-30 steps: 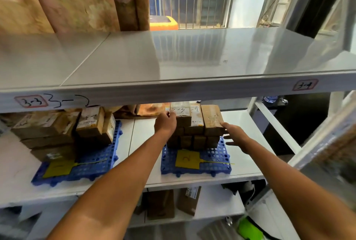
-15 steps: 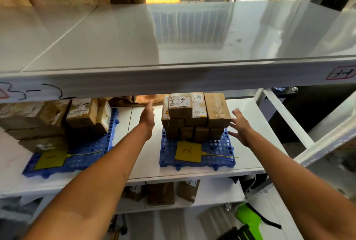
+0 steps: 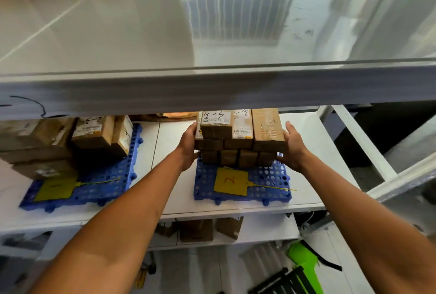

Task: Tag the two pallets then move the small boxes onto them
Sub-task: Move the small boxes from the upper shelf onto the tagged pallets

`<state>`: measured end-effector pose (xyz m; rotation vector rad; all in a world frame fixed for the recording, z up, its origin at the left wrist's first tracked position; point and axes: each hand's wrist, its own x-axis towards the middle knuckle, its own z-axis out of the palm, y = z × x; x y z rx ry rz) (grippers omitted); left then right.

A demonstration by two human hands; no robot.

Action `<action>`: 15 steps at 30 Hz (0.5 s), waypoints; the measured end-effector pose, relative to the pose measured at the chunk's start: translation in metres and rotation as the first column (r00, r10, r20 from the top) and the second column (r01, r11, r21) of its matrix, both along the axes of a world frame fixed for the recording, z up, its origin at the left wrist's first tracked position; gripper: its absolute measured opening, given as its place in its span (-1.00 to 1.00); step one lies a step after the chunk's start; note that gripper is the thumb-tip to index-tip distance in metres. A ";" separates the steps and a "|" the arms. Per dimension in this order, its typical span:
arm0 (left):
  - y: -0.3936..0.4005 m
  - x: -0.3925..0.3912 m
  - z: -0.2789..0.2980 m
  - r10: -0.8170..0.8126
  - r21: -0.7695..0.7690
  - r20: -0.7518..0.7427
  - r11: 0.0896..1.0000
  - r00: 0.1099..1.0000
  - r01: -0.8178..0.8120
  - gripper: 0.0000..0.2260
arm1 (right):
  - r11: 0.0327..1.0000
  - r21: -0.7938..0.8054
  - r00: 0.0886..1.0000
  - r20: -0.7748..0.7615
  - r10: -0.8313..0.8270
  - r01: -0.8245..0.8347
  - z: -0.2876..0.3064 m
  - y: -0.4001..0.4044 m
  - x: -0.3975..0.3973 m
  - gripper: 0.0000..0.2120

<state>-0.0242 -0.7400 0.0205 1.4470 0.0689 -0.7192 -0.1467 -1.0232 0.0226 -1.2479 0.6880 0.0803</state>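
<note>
Wide white metal shelving unit [image 3: 212,86], upper deck bare and glossy, middle deck carrying the work. On that middle deck, two blue perforated plastic pallets: left blue pallet [image 3: 99,187] and right blue pallet [image 3: 264,190], well apart. Each already tagged: a yellow flat tag on a thin zip tie [image 3: 55,190] lying on the left one, a second yellow tag marked in red [image 3: 230,184] on the front of the right one. Stacked on the left pallet, several brown cardboard boxes with white labels [image 3: 94,135]. On the right pallet, toward its back half, a tidy two-tier stack of small brown cardboard boxes [image 3: 238,142], handwritten numbers on the top labels.

Now pressed flat against the stack's left face: left hand [image 3: 188,145], fingers spread, palm in contact. A second ago up near the top box, half a second ago off in the open to the left. Likewise closed in from just beside to touching on the right face: right hand [image 3: 292,149]. Neither hand curled round anything; both open, squeezing the stack between them.

Probably squaring up the boxes. Tagging done, loading seemingly near complete.
</note>
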 end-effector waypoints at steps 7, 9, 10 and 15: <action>-0.005 -0.003 0.000 0.002 0.023 0.005 1.000 1.000 -0.003 -0.54 | 1.000 0.021 0.999 0.044 -0.010 0.009 -0.006 0.008 0.002 -0.36; -0.005 -0.005 0.003 -0.002 0.013 -0.002 1.000 1.000 0.002 -0.55 | 1.000 0.026 0.999 0.051 0.006 -0.007 -0.006 0.007 0.002 -0.36; -0.004 -0.005 0.005 -0.002 0.008 -0.003 1.000 1.000 0.002 -0.56 | 1.000 0.010 0.999 0.049 0.019 -0.020 -0.005 0.007 0.002 -0.36; 0.005 -0.005 0.005 0.044 -0.077 -0.037 0.996 0.998 -0.047 -0.47 | 0.974 -0.178 0.990 0.045 -0.136 0.142 -0.007 0.000 -0.004 -0.39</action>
